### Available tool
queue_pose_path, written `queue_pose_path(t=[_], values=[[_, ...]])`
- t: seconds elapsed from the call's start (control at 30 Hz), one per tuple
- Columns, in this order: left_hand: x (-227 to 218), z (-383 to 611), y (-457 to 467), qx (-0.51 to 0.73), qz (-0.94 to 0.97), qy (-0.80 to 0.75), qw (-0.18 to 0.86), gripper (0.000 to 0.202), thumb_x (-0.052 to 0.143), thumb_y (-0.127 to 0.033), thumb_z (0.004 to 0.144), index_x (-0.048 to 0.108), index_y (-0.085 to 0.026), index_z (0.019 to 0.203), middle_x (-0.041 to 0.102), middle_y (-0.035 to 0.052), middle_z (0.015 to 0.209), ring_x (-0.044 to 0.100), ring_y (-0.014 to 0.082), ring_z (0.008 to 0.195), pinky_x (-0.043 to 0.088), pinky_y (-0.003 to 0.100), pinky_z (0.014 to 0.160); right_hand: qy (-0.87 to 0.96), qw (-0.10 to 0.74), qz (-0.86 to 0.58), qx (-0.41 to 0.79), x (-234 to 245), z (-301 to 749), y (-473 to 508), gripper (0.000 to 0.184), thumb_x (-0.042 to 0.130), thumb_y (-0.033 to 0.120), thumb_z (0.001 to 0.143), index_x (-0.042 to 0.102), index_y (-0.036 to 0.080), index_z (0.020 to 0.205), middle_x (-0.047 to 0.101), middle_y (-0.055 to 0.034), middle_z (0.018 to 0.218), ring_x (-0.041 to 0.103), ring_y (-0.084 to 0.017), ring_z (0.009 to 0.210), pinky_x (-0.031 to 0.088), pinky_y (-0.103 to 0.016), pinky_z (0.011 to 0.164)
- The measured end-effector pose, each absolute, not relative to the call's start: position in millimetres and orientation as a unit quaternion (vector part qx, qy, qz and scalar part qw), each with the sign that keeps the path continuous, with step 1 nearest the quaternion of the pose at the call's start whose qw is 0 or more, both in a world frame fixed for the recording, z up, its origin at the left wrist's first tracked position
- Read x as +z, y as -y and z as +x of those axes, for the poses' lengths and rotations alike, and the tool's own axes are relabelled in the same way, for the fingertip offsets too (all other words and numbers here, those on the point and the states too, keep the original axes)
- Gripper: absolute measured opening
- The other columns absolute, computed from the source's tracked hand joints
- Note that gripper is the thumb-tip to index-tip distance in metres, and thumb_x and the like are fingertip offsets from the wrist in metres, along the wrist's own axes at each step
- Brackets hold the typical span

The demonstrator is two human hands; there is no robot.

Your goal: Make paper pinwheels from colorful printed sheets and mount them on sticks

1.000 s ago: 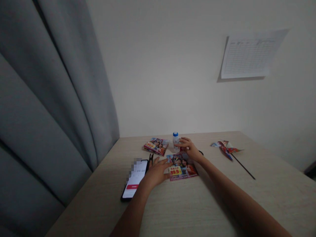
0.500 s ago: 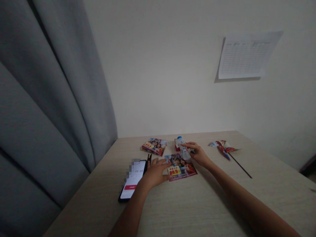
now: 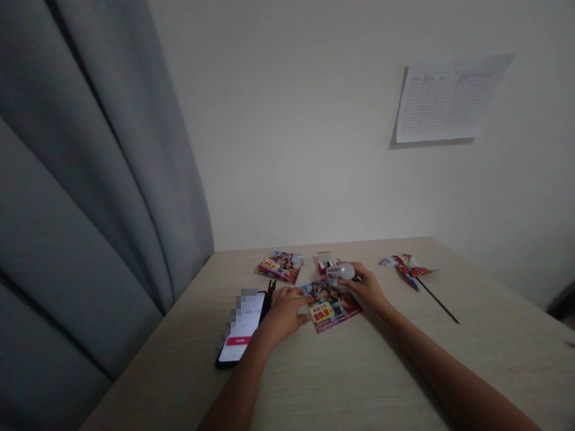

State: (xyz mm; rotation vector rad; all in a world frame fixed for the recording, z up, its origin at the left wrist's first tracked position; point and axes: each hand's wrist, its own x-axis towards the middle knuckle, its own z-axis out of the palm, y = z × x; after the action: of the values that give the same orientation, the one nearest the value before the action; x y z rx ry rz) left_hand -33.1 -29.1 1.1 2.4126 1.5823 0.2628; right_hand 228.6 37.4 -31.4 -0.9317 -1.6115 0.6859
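Note:
A printed paper flyer (image 3: 335, 308) lies on the table between my hands, a large 89.9 on its lower left. My left hand (image 3: 284, 309) rests at the flyer's left edge, thumb and forefinger spread apart and touching it. Above its far right part, my right hand (image 3: 365, 288) has its fingers closed round a small clear plastic bottle (image 3: 344, 272). The bottle is tilted, its rounded end toward me. I cannot see its blue cap, and the fingers cover part of it.
A phone (image 3: 242, 326) lies left of my left hand, with a dark forked piece (image 3: 272, 286) beside it. Farther back are a stack of flyers (image 3: 282, 264) and a small red-and-white box (image 3: 324, 261). A paper pinwheel (image 3: 408, 269) on a black stick lies to the right.
My right hand has tipped the bottle over from its earlier pose, and the blue cap has gone out of sight. The flyer has shifted slightly right and turned a little.

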Motion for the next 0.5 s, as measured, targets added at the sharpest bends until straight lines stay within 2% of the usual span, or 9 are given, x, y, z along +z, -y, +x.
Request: queue_pose_path(t=[0.07, 0.13, 0.3, 0.5], values=[[0.1, -32.0, 28.1, 0.097, 0.826, -0.54, 0.128, 0.043, 0.065, -0.045, 0.084, 0.063, -0.042, 0.127, 0.057, 0.0019, 0.133, 0.043, 0.0287, 0.128, 0.03, 0.045, 0.109, 0.685, 0.548, -0.411, 0.249, -31.8, 230.8, -37.2, 0.017, 0.076, 0.037, 0.074, 0.075, 0.023, 0.084, 0.068, -0.0064, 0.097, 0.061, -0.024, 0.096, 0.047, -0.039, 0.09], [-0.4, -31.0, 27.7, 0.103, 0.826, -0.537, 0.136, 0.042, 0.065, -0.048, 0.084, 0.064, -0.042, 0.125, 0.058, 0.0014, 0.129, 0.044, 0.0277, 0.125, 0.03, 0.043, 0.108, 0.689, 0.547, -0.418, 0.225, -32.8, 232.2, -37.3, 0.018, 0.075, 0.039, 0.075, 0.073, 0.022, 0.075, 0.067, -0.0066, 0.092, 0.06, -0.024, 0.092, 0.047, -0.038, 0.086], [0.3, -28.5, 28.6, 0.114, 0.827, -0.533, 0.14, 0.04, 0.065, -0.052, 0.083, 0.065, -0.044, 0.123, 0.058, 0.0019, 0.124, 0.046, 0.0274, 0.121, 0.032, 0.042, 0.107, 0.711, 0.533, -0.416, 0.192, -33.3, 231.6, -35.9, 0.022, 0.074, 0.041, 0.077, 0.069, 0.021, 0.07, 0.062, -0.0049, 0.081, 0.057, -0.023, 0.084, 0.046, -0.035, 0.077], [-2.5, -21.7, 29.4, 0.14, 0.824, -0.531, 0.136, 0.036, 0.068, -0.048, 0.082, 0.069, -0.041, 0.118, 0.059, 0.0022, 0.123, 0.048, 0.0268, 0.118, 0.033, 0.042, 0.107, 0.726, 0.51, -0.427, 0.174, -32.6, 228.2, -33.5, 0.024, 0.073, 0.045, 0.077, 0.069, 0.022, 0.075, 0.062, -0.0051, 0.081, 0.056, -0.024, 0.088, 0.046, -0.036, 0.08]])
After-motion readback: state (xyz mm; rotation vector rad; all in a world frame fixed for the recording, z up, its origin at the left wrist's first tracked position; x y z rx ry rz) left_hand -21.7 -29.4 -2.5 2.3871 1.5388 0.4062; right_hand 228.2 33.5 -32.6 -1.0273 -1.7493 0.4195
